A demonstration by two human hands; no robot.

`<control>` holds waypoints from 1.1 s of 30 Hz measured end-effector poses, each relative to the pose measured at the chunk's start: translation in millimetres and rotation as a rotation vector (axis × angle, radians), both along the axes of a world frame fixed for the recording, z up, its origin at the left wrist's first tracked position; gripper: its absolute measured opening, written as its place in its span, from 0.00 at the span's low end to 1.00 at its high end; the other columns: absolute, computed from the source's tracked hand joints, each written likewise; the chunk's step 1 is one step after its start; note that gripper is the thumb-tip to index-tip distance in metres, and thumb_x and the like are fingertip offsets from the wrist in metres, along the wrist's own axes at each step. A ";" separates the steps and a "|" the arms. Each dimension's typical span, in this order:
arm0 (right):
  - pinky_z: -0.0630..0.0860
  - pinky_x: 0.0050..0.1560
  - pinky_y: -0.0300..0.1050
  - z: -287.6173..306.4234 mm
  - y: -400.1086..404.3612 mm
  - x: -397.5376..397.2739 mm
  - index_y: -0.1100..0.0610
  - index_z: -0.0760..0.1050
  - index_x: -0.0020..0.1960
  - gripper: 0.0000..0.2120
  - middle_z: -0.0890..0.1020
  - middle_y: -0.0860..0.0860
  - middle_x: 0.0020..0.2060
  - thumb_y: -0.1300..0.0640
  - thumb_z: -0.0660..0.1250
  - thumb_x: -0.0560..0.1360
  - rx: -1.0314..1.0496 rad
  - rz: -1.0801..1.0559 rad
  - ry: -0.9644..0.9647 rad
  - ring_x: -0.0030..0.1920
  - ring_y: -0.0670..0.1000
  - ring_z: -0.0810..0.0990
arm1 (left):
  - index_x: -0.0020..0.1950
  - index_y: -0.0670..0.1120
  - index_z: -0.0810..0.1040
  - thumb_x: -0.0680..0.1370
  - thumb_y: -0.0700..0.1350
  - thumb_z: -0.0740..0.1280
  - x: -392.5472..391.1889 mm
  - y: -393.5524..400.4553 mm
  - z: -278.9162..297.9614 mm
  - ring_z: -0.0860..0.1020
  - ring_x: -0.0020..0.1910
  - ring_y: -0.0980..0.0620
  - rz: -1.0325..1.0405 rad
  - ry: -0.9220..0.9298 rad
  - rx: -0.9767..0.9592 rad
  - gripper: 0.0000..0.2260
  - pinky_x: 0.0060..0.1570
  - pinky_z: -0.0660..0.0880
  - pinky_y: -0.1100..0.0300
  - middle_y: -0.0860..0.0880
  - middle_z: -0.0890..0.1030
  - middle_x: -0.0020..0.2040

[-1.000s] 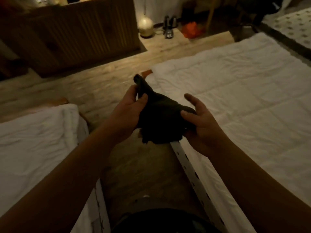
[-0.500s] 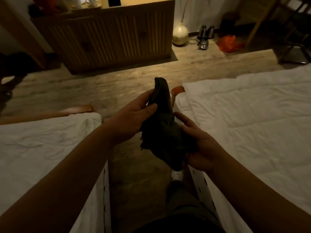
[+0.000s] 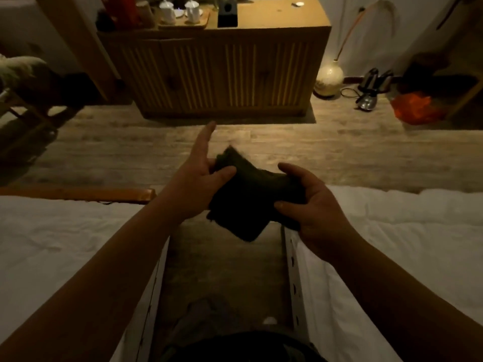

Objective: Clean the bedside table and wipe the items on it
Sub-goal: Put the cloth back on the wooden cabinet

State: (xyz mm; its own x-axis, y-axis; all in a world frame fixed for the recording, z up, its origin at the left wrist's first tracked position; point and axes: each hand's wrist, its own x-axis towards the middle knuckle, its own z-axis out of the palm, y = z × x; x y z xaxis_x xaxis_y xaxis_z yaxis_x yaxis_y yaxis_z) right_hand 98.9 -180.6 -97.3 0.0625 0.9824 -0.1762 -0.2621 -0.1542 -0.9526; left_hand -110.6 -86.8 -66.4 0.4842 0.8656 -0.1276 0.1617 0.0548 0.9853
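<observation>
- Between two white beds, over the strip of wooden floor, both hands hold a dark cloth in the air at the middle of the view.
- Left hand, at 9 o'clock of the cloth: the grip is a pinch on the cloth's upper left corner, thumb on top, while the forefinger points straight out toward 12 o'clock.
- Right hand, at 3 o'clock of the cloth: the grip is closed on the cloth's right edge, thumb over the top and fingers curled beneath.
- The cloth sags between the hands, its lower corner hanging toward 6 o'clock.
- At 12 o'clock, well apart, stands a slatted wooden cabinet with white lidded cups on a tray.
- At 2 o'clock a round pale vase stands on the floor.
</observation>
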 end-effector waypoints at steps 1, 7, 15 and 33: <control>0.80 0.51 0.47 2.5 18.5 5.2 0.44 0.73 0.62 0.32 0.76 0.52 0.57 0.75 0.67 0.69 0.038 -0.009 -0.118 0.56 0.51 0.80 | 0.69 0.68 0.61 0.78 0.39 0.65 3.2 16.0 -1.9 0.83 0.51 0.49 -0.015 0.021 0.058 0.30 0.43 0.81 0.55 0.45 0.80 0.56; 0.70 0.51 0.23 4.8 144.5 27.3 0.48 0.64 0.72 0.37 0.72 0.37 0.54 0.68 0.73 0.68 0.159 0.012 -0.679 0.54 0.32 0.74 | 0.63 0.61 0.70 0.73 0.39 0.72 21.2 128.8 -11.1 0.76 0.56 0.61 -0.166 0.300 0.416 0.25 0.50 0.76 0.69 0.61 0.75 0.56; 0.64 0.39 0.38 31.6 353.5 48.0 0.52 0.78 0.53 0.11 0.76 0.50 0.44 0.59 0.72 0.71 0.159 -0.085 -1.372 0.45 0.49 0.73 | 0.57 0.51 0.79 0.74 0.44 0.70 55.7 330.9 -10.8 0.73 0.47 0.51 0.028 0.611 0.881 0.12 0.44 0.70 0.58 0.51 0.76 0.47; 0.80 0.42 0.54 -13.6 756.8 197.8 0.50 0.71 0.62 0.14 0.74 0.59 0.60 0.58 0.64 0.77 -0.219 -0.135 0.162 0.55 0.63 0.78 | 0.54 0.46 0.76 0.80 0.48 0.63 207.6 737.1 -28.2 0.82 0.50 0.45 0.127 0.020 -0.144 0.07 0.44 0.80 0.54 0.43 0.81 0.52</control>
State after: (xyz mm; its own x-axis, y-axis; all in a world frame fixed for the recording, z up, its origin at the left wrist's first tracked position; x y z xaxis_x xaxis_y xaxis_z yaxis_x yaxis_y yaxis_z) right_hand 296.7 576.3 -110.8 0.1439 0.9045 -0.4014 -0.4398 -0.3050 -0.8447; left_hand 97.0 650.3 -94.7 0.3679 0.8919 -0.2630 0.1641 0.2161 0.9625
